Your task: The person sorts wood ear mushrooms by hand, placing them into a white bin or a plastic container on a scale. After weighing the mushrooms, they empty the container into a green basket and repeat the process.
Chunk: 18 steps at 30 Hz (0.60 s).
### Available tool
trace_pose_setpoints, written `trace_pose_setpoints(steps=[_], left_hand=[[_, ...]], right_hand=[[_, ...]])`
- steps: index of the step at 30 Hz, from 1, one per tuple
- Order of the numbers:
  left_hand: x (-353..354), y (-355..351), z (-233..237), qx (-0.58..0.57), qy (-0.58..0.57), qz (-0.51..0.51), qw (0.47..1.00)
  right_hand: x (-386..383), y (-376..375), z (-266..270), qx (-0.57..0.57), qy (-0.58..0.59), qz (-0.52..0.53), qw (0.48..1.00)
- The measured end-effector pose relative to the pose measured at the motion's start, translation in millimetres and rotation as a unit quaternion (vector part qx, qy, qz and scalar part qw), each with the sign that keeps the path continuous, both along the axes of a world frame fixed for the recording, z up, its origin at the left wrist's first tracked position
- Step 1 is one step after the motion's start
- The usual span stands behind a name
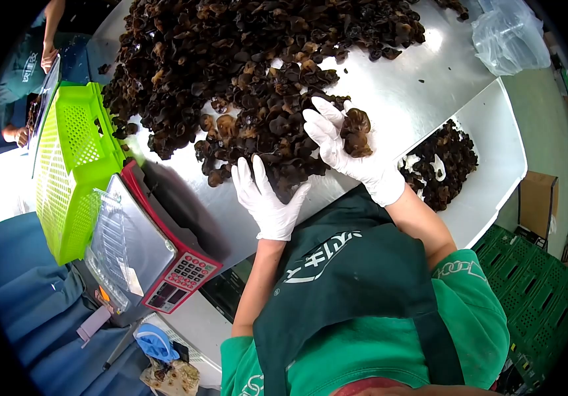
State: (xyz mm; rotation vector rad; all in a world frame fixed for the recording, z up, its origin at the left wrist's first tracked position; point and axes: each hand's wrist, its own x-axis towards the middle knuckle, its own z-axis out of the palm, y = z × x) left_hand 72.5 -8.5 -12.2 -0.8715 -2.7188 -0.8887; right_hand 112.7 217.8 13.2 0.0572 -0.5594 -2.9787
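Note:
Dark brown wood ear mushrooms (231,59) lie in a large heap on a metal table (396,82). My left hand (267,204), in a white glove, rests at the near edge of the heap with its fingers spread and thumb apart, touching the mushrooms. Also gloved in white, my right hand (356,148) is turned palm up at the heap's right side. One mushroom piece (356,132) lies on its palm and fingers. The fingers of that hand are stretched out, not wrapped round the piece.
A white bin (505,138) at the right holds more mushrooms. Green baskets (76,171) and a red scale (181,280) with clear plastic trays stand at the left. A clear bag (510,39) lies at the back right. Another person's hands (49,56) show at the upper left.

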Motion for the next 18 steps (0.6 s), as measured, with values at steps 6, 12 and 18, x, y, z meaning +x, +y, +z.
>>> trace_pose_setpoints(steps=[6,12,18], left_hand=[[-1,-1,-3,-0.002,0.005,-0.004,1.000],[-3,0,1,0.014,-0.010,-0.004,1.000],[-29,10,18,-0.082,-0.047,-0.024,0.995]], right_hand=[[1,-1,8,0.012,-0.010,0.000,1.000],[-5,9,2,0.590,-0.227,-0.068,0.771],[-34,-17,-37,0.951,-0.131,-0.189,0.207]])
